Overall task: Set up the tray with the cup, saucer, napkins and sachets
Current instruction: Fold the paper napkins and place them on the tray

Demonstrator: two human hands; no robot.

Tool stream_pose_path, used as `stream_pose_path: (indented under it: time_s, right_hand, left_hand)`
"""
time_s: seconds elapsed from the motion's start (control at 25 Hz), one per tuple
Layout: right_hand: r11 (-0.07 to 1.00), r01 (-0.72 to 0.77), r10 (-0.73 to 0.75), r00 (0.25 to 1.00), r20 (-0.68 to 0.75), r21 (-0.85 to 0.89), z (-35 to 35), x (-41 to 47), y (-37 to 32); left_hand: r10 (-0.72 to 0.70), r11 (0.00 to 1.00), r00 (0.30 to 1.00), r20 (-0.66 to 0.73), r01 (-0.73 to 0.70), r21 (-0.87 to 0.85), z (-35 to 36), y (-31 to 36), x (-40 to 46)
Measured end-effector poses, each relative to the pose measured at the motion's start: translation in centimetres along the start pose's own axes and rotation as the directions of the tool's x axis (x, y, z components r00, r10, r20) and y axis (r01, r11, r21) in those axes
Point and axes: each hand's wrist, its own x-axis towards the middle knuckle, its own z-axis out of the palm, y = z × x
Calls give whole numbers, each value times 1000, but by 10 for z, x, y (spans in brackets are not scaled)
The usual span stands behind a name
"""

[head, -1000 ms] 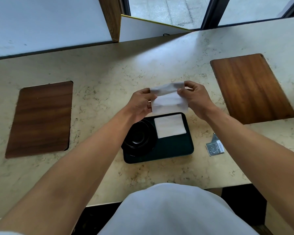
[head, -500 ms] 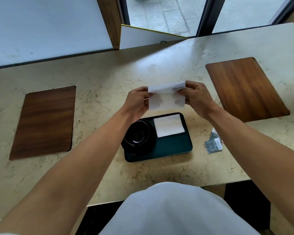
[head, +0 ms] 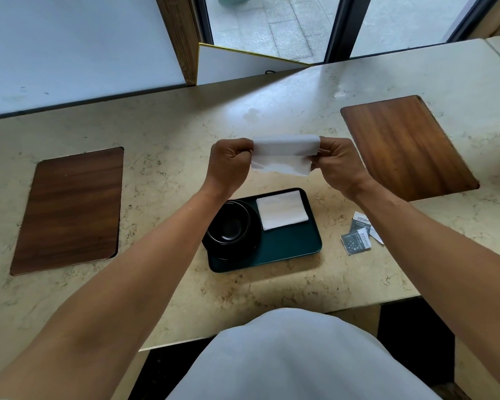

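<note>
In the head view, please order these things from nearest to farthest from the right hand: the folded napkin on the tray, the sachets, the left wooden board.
From the right hand:
1. Folded napkin, on the tray, below the hand.
2. Sachets, on the counter right of the tray.
3. Left wooden board, far across on the left.

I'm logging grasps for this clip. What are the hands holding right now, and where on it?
A white napkin, held up over the table: the left hand pinches its left end, the right hand its right end.

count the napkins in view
2: one napkin held up between the left hand and right hand, one folded napkin on the tray.
</note>
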Motion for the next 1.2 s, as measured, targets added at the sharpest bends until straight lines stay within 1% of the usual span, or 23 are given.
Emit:
stream_pose_path:
  time_s: [0.04,0.12,0.28,0.32,0.36,0.4,0.44,0.48,0.52,0.56,0.6,0.64,0.68,0.72,0.76,0.84,0.92,1.04,1.12,1.2]
  right_hand:
    - [1000,-9,9,1000,-16,6,0,0,-1]
    - [999,-44,44,998,-42,4,-1,0,1]
    - [985,-156,161,983,-86,68,-1,0,-2]
    - [984,-163,170,982,-87,73,-1,0,-4]
    - [988,-142,147,985,-91,52,0,0,-7]
    - [997,-74,72,993,-99,-16,-1,-1,-10]
    - [993,30,-42,994,-100,-118,-3,-1,-14]
    - [960,152,-176,981,-84,-235,-4,-2,-17]
    - [909,264,-298,953,-60,-322,-4,-3,-20]
    - [867,338,-379,925,-43,-365,-5,-4,-22]
    - [858,366,-406,913,-40,-360,-6,-4,-23]
    - [877,353,-390,919,-55,-325,-5,-4,-23]
    - [913,315,-344,936,-74,-259,-4,-2,-23]
    - [952,259,-275,957,-87,-164,-2,-1,-23]
    - [981,189,-193,977,-93,-53,0,-1,-23]
    - [986,40,-30,997,-65,162,4,-1,-23]
    - [955,-51,58,998,-15,292,6,0,-22]
    - [950,-63,59,998,21,306,7,4,-22]
    - [966,-42,38,999,18,255,7,5,-21]
    - [983,-19,19,1000,1,183,7,5,-19]
  left_hand:
    - [40,998,999,-2,-40,41,-2,0,1]
    - [42,998,999,-1,-42,56,-4,-1,2]
    - [-65,996,997,29,67,-66,-7,-2,0]
    - [-71,994,997,36,73,-78,-8,0,-2]
    - [-50,996,998,34,53,-75,-9,2,-3]
    - [8,999,1000,23,-7,-38,-11,3,-4]
    - [106,994,994,10,-106,37,-13,5,-5]
    - [238,961,971,9,-237,146,-17,9,-7]
    - [371,898,928,35,-368,242,-20,11,-9]
    - [457,844,887,58,-453,288,-24,12,-8]
    - [471,837,880,66,-469,281,-26,13,-7]
    - [428,873,902,59,-429,233,-27,14,-7]
    - [350,924,936,46,-353,149,-27,14,-6]
    - [255,966,966,33,-257,36,-26,15,-7]
    - [165,984,986,31,-163,-73,-25,16,-7]
    - [39,979,998,45,-29,-202,-24,18,-8]
    - [-34,966,998,53,47,-254,-24,19,-7]
    - [-115,941,991,66,130,-311,-27,21,-5]
    - [-113,942,991,75,131,-310,-28,21,-4]
    - [-102,955,992,68,117,-274,-27,18,-4]
